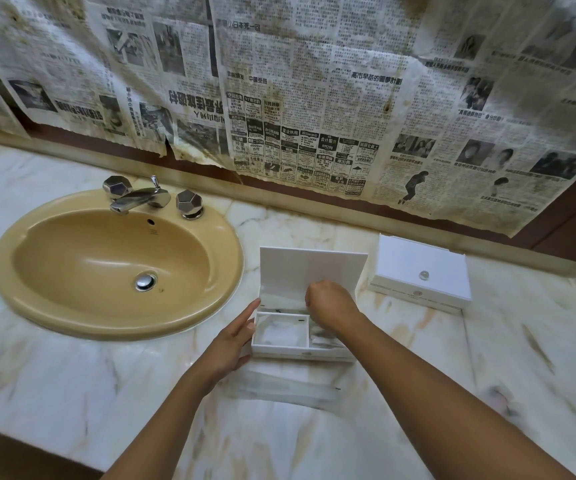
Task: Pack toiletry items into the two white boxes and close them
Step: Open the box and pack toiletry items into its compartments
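Open white box [279,348], lid up; left hand [234,337] flat alongside, right hand [331,304] curled inside, grip unclear.

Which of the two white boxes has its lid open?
The near box between the hands, its lid standing upright. The far box on the right, by the wall, is closed.

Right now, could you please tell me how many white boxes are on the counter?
2. The open box sits right of the sink, between both hands; the closed box lies farther right, near the wall. None seems hidden.
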